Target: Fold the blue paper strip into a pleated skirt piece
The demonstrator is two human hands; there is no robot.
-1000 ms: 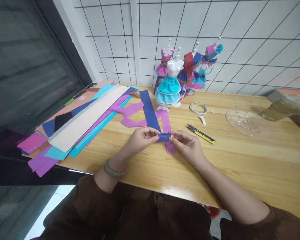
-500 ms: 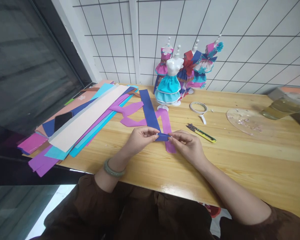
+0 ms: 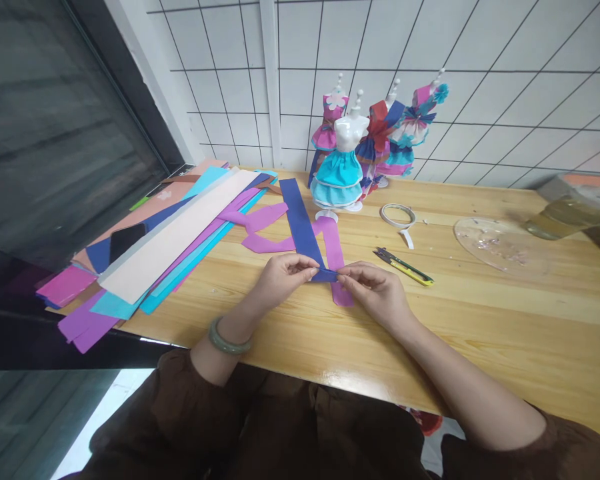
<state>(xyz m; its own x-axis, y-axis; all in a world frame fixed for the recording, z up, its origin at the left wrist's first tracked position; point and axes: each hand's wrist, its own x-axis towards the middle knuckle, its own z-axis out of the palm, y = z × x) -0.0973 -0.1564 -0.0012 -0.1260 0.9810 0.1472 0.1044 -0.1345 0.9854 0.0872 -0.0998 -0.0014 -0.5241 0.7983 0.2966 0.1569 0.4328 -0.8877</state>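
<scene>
A long dark blue strip (image 3: 300, 217) lies on the wooden table, its near end raised between my two hands. My left hand (image 3: 286, 279) pinches the left corner of that end, and my right hand (image 3: 373, 288) pinches the right corner. The edge between the fingertips looks narrowly folded. Under and beside the blue strip is a purple strip (image 3: 334, 250), its lower end close to my right fingers. More purple pieces (image 3: 267, 218) lie just left of the blue strip. A green bangle circles my left wrist.
Layered coloured sheets (image 3: 180, 233) with a phone (image 3: 127, 241) cover the left side. Small dress forms (image 3: 337, 170) stand at the back. To the right are a tape roll (image 3: 398, 215), a yellow-black cutter (image 3: 405, 267), a clear plate (image 3: 495, 245) and a glass cup (image 3: 555, 220).
The pinched end of the blue strip looks slightly narrower at its folded edge. Both hands keep nearly the same place and grip.
</scene>
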